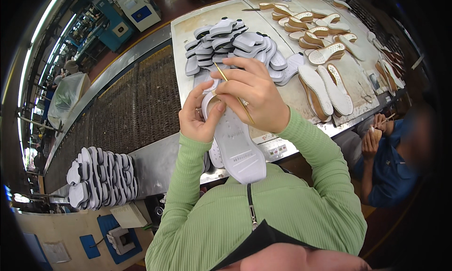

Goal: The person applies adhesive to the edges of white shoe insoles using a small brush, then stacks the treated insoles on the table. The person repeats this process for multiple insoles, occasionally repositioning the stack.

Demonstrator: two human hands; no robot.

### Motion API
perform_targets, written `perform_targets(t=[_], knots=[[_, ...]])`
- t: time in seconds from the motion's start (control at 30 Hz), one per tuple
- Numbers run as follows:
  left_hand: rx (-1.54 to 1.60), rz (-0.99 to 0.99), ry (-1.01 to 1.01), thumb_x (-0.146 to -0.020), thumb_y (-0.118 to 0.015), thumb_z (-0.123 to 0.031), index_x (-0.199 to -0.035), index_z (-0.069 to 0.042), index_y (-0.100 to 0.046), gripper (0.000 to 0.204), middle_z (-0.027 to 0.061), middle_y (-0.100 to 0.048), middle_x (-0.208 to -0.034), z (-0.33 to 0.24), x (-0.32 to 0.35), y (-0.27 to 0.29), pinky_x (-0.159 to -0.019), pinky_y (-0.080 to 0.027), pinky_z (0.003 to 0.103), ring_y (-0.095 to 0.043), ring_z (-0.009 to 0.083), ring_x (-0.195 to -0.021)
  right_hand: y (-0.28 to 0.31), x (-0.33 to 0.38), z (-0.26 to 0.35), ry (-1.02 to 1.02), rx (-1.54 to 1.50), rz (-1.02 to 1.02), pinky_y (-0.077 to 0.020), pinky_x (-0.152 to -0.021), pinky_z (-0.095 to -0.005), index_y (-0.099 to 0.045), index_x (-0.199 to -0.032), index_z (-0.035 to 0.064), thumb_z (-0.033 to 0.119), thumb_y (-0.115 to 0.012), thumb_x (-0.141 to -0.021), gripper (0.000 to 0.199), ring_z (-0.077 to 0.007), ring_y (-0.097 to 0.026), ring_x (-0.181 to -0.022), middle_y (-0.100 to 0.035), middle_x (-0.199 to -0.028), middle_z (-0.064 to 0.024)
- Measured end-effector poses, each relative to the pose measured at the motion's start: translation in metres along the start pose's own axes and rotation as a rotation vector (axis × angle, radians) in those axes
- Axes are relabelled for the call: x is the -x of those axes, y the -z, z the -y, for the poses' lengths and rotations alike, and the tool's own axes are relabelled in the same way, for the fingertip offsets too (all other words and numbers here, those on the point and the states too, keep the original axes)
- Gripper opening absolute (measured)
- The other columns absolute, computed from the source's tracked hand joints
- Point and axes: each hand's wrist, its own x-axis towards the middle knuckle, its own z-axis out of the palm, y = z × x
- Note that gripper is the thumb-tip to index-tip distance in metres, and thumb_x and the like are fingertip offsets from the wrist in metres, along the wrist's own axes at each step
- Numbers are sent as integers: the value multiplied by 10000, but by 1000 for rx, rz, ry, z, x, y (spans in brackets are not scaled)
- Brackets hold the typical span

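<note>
At the centre of the frame we hold a long white shoe sole [235,146] upright in front of our chest, its lower end near our green sleeves and its upper end between our hands. Our left hand [200,114] wraps its fingers around the sole's upper edge, thumb pressed to the near face. Our right hand [254,99] has its fingers pinched narrow around a thin yellow stick [234,92], which slants from upper left to lower right, crossing the top of the sole. Just beyond our hands, in the upper centre, a heap of grey-white soles [235,47] lies on the counter [188,30]. In the upper right, tan-and-white soles [320,30] are spread across the same counter. At the lower left another stack of pale soles [101,176] rests beside a dark mesh conveyor belt [127,101]. At the right edge, a person in a blue shirt [391,172] holds a small item in both hands.
</note>
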Motion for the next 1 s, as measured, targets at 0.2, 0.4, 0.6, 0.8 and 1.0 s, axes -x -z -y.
perform_targets(t=[0.2, 0.4, 0.6, 0.8, 1.0], knots=[[-106, 12, -104, -821, -665, -27, -1127, 33, -567, 327, 101, -637, -977, -19, 12, 0, -709, -499, 232, -615, 119, -842, 33, -13, 13, -196, -389, 103, -447, -830, -355, -655, -1049, 28, 38, -651, -789, 260, -267, -575, -1055, -664, -1050, -82], [-164, 79, -236, -780, -687, 13, -1080, 32, -595, 315, 106, -662, -932, -33, 20, -1, -663, -511, 217, -637, 116, -808, 75, -33, 22, -195, -546, 191, -477, -708, -286, -644, -1070, -50, 31, -571, -868, 229, -186, -616, -811, -666, -890, -132], [-195, 124, -331, -750, -692, 40, -1058, 23, -601, 321, 114, -665, -920, -39, 20, -4, -630, -507, 223, -645, 132, -774, 70, -34, 33, -288, -612, 180, -465, -608, -262, -671, -861, -44, 24, -677, -796, 94, -170, -608, -702, -644, -751, -102], [-222, 134, -362, -725, -694, 58, -1055, 21, -603, 345, 115, -667, -895, -40, 20, -5, -585, -490, 227, -634, 131, -725, 66, -33, 36, -205, -452, 201, -461, -560, -265, -638, -759, -29, 43, -698, -784, 97, -182, -601, -637, -638, -737, -88], [-229, 137, -380, -693, -691, 68, -1053, 22, -605, 373, 122, -668, -870, -38, 21, -4, -572, -490, 231, -642, 150, -706, 63, -32, 39, -173, -407, 192, -450, -540, -268, -620, -736, -27, 60, -707, -783, 131, -188, -589, -623, -617, -719, -88]])
